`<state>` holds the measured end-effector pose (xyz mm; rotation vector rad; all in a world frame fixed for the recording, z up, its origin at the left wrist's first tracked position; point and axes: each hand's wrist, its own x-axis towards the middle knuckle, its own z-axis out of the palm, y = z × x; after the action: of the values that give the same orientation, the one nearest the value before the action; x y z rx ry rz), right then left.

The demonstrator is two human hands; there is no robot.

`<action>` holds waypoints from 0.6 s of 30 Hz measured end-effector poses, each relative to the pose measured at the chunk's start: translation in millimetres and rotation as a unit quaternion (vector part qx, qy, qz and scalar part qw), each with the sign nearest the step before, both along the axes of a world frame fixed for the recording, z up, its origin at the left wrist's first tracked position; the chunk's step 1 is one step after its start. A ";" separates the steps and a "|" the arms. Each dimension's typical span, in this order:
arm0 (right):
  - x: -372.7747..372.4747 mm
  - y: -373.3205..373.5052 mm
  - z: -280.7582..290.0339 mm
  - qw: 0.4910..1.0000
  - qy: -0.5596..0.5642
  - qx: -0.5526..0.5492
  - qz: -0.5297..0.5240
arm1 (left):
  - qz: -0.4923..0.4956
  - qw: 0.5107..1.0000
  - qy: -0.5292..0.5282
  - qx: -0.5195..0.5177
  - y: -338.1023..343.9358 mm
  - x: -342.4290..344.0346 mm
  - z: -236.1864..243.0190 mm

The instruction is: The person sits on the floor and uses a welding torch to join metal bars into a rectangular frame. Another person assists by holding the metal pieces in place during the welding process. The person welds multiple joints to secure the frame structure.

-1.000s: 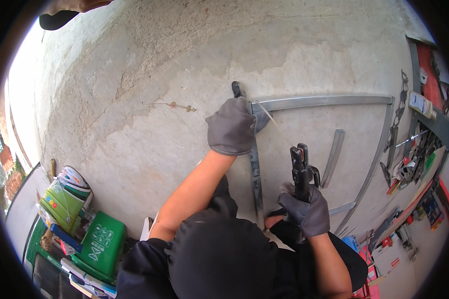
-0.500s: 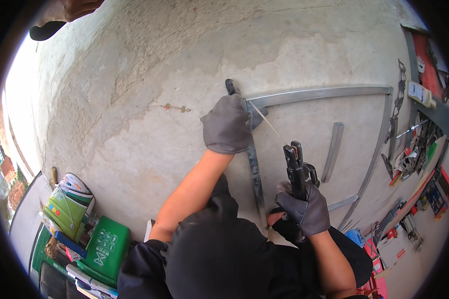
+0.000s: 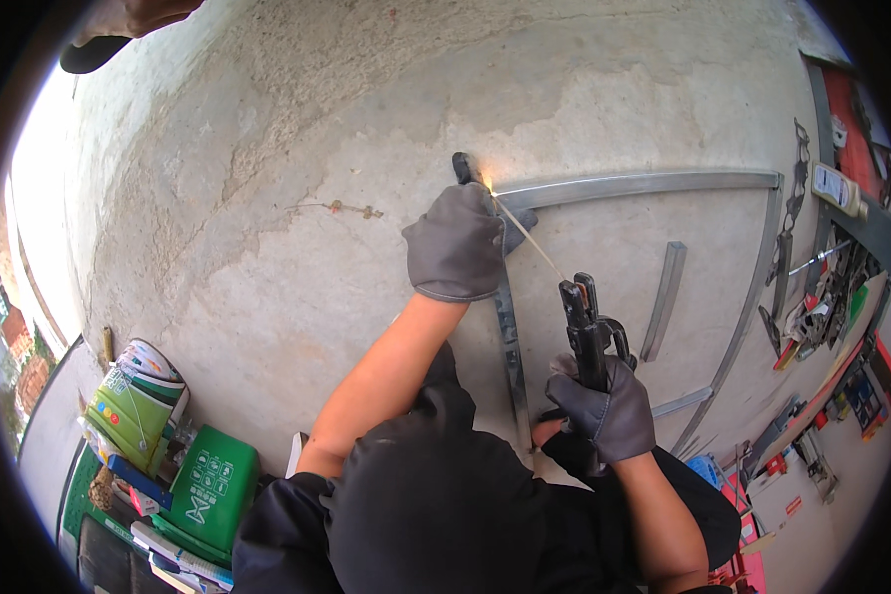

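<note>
Right hand [image 3: 604, 411]: gloved, closed around a black clamp [image 3: 584, 327], above the surface's near part.

Rod [image 3: 530, 236]: thin, pale, slanting from the clamp's tip toward the frame's far left corner. Risk: a turned wrist could drag the tip off the joint, or stick it there.

Loose bar [image 3: 663, 300]: grey metal, lying inside the frame, apart from its sides. Risk: a knock from the clamp could shift it.

Left hand [image 3: 455, 243]: gloved, back uppermost, at the frame's far left corner; fingers hidden, so its grip cannot be told. Risk: with the glove so near the spark, heat could make it flinch and move the corner. Bare forearm behind the cuff; spatter could burn it.

Frame [image 3: 643, 186]: grey metal, lying on the concrete surface [image 3: 297, 297], tools along that surface's right edge. Risk: any slip could set the corner out of square.

Spark [image 3: 487, 183]: orange, small, at the rod's far end, just beyond the glove. Risk: glare could hide the joint.
</note>
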<state>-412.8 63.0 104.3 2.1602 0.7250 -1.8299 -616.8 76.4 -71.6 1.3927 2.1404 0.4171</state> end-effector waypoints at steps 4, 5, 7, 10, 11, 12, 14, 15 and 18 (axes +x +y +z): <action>11.0 -11.2 -11.2 0.998 -0.008 0.033 0.043 | -0.090 0.994 0.016 -0.061 8.4 -4.6 6.5; 8.9 -5.6 -9.9 0.999 -0.015 0.012 0.045 | -0.067 0.997 0.011 -0.039 5.8 -3.6 3.8; 10.1 -4.7 -9.4 0.995 -0.007 0.049 0.087 | -0.019 1.000 0.001 0.003 2.9 -3.2 3.9; 11.7 -4.2 -7.1 0.989 0.013 0.103 0.104 | -0.061 0.998 0.027 0.017 3.6 -0.5 5.4; 4.9 2.2 -2.0 0.998 0.002 0.041 0.040 | -0.051 0.998 0.011 -0.044 0.8 -1.5 -0.7; 6.0 -4.0 -0.7 0.997 0.023 0.074 -0.010 | -0.098 0.994 -0.004 0.058 -2.7 -9.5 5.0; 7.7 -4.7 -1.0 0.997 0.005 0.080 0.008 | -0.043 0.997 -0.009 0.068 -3.7 -3.3 -4.2; 9.2 -4.9 -1.3 0.996 -0.005 0.082 0.017 | -0.016 0.997 -0.012 0.073 -1.1 -1.4 -2.8; 12.6 -5.0 -3.7 0.999 0.002 0.046 0.005 | -0.021 0.999 -0.016 -0.025 2.1 -3.0 8.5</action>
<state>-400.3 58.1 100.5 2.2064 0.8344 -1.8307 -619.7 78.5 -63.0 1.3909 2.0780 0.3666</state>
